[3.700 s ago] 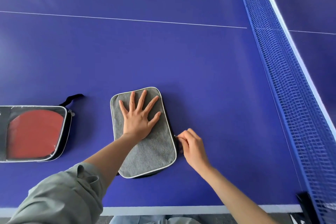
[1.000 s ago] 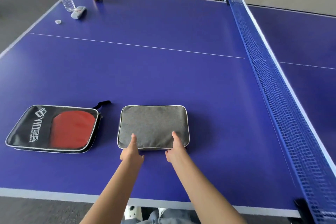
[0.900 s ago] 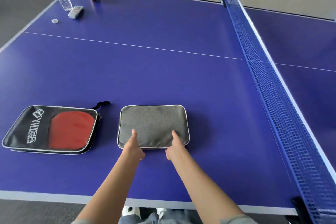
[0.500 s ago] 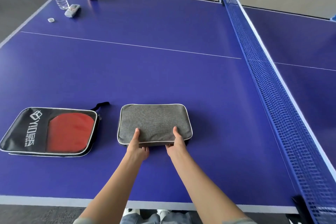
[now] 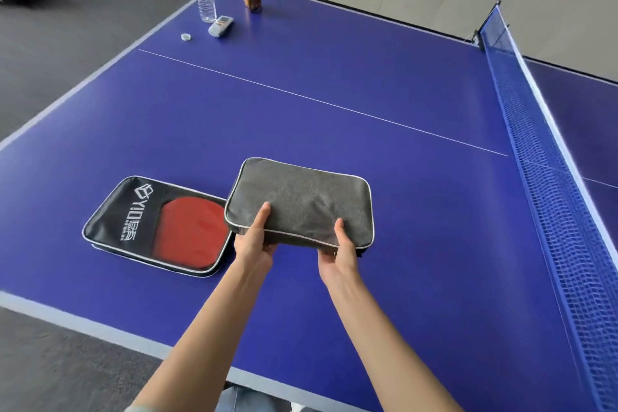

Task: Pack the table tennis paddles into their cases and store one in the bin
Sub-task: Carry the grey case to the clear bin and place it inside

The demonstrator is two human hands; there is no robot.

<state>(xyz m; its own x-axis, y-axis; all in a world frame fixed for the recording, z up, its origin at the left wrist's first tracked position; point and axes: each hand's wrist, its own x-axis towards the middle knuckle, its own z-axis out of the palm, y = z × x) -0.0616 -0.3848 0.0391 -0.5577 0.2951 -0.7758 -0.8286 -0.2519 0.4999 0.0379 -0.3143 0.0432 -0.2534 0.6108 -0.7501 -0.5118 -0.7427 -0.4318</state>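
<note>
Both hands, left hand (image 5: 254, 246) and right hand (image 5: 340, 256), grip the near edge of the grey paddle case (image 5: 301, 202), raised off the bench (image 5: 368, 110) beside the black case (image 5: 157, 227). Step: carrying to storage. No bin is visible; locating it comes next.

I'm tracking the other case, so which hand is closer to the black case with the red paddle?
Left. The left hand grips the grey case at its near-left edge, just beside the black case. The right hand holds the grey case's near-right edge, farther away.
</note>
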